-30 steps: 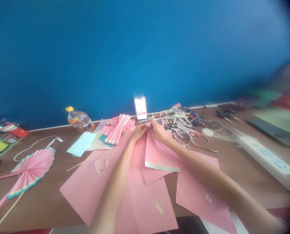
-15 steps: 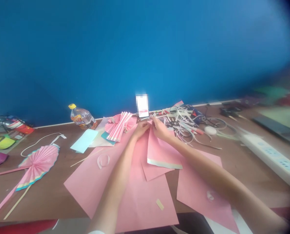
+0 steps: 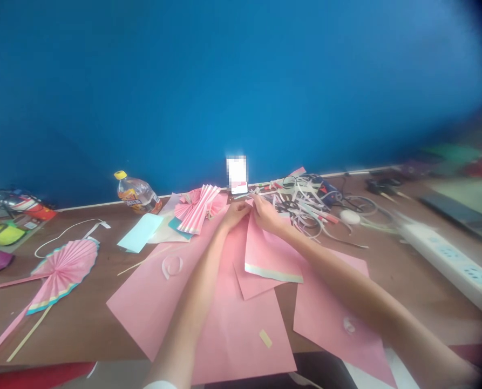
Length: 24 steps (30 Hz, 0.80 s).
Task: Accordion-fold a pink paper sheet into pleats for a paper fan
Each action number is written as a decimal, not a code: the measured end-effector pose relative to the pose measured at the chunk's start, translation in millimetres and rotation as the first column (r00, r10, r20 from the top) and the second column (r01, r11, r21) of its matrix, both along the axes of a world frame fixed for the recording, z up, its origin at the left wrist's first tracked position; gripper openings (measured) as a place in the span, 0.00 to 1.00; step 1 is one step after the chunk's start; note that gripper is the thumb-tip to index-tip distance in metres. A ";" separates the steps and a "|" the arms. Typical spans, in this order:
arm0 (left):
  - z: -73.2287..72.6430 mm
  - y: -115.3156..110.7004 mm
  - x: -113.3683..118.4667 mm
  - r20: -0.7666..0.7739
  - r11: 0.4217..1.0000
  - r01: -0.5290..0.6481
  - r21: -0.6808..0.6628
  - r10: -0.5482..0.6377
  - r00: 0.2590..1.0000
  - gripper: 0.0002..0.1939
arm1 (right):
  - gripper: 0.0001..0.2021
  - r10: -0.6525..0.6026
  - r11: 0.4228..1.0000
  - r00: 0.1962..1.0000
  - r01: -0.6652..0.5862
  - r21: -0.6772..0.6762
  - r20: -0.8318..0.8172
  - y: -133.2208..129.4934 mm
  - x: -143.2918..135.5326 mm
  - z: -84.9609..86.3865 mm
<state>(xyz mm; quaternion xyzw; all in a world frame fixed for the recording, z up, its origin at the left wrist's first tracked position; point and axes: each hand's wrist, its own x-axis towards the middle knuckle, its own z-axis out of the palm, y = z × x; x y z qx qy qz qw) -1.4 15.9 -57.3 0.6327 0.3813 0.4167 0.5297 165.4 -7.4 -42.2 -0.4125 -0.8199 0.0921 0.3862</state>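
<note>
My left hand [image 3: 236, 214] and my right hand [image 3: 263, 212] are close together near the middle of the table, both with fingers pinched at the top corner of a pink sheet [image 3: 270, 249]. The sheet hangs down from my fingers and has a pale white-and-yellow band along its lower edge. Beneath it and my forearms lie larger pink sheets [image 3: 244, 335]. A pleated pink paper piece [image 3: 200, 210] rests just left of my left hand.
Behind my hands a lit phone [image 3: 237, 175] stands by the blue wall. Paper strips [image 3: 305, 208] are heaped at the right, with a power strip [image 3: 447, 254] beyond. Leftward are a bottle [image 3: 137, 194], light-blue paper [image 3: 140, 232] and a pink fan [image 3: 65, 270].
</note>
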 end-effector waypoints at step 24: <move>5.1 -6.2 0.7 -0.004 0.996 -0.066 0.061 0.066 0.998 0.16 | 0.19 0.050 0.996 0.999 -0.051 -0.067 -0.006 2.5 7.2 13.2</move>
